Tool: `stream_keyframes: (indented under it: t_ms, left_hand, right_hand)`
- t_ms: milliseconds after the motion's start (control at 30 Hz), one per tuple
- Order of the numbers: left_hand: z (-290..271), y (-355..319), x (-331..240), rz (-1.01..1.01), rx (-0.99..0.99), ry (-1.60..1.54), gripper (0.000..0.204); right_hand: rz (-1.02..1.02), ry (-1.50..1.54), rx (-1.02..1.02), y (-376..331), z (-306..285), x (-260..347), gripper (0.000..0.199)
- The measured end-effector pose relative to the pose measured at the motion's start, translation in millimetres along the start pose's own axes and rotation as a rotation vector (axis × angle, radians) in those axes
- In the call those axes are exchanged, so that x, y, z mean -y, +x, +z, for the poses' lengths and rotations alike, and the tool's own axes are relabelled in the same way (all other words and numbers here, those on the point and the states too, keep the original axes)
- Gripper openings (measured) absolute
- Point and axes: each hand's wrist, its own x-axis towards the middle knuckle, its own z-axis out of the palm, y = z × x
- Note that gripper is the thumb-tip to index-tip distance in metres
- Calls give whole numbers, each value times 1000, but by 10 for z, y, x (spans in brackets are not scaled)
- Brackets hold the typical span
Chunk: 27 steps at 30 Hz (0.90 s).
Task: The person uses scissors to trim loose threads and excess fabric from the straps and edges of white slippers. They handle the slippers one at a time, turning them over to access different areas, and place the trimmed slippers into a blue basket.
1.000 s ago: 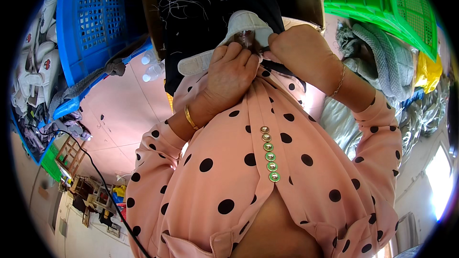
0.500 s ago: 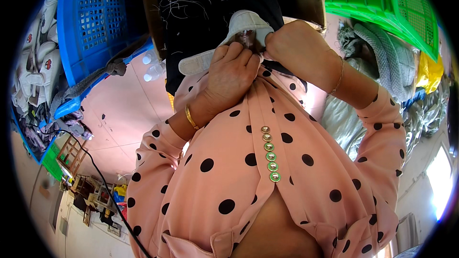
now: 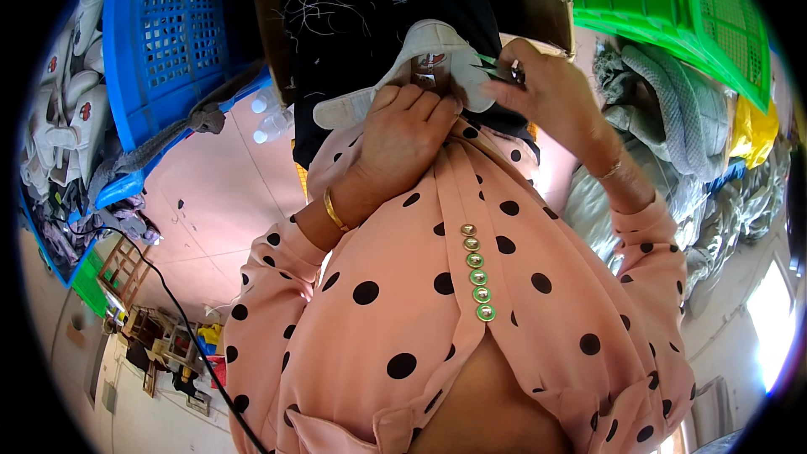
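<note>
A small pale grey shoe with a long strap rests on the black cloth over my lap. Its opening shows a printed insole. My left hand is closed around the near edge of the shoe, knuckles up, fingertips hidden inside it. To the right, my right hand is raised just off the shoe's side. Between its fingers is a small tool with two thin greenish prongs pointing at the shoe; its rest is mostly hidden, with a dark shiny bit by the fingers.
Loose white threads lie on the black cloth. A blue crate stands at the left, beside pale shoes. At the right are a green crate, grey textiles and a yellow bag. Clear bottles stand on the floor.
My right hand has come away from the shoe's edge to the right and turned, showing the greenish prongs. More of the shoe's right flap shows. My left hand keeps its hold.
</note>
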Motion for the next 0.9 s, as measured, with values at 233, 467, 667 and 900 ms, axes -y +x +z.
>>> stream_keyframes:
  t_ms: [233, 467, 667, 900]
  left_hand:
    - [-82, 72, -9, -120, -8, -84, 16]
    - [-73, 234, 56, -348, 178, -53, 11]
    - [-18, 242, 67, -292, 124, -54, 8]
    - [-47, 276, 109, -169, 29, -129, 12]
  right_hand:
    - [281, 669, 92, -29, 452, -50, 33]
    - [276, 886, 149, -25, 519, -161, 25]
    - [240, 966, 116, -19, 611, -225, 27]
    - [259, 1010, 74, -40, 565, -134, 25]
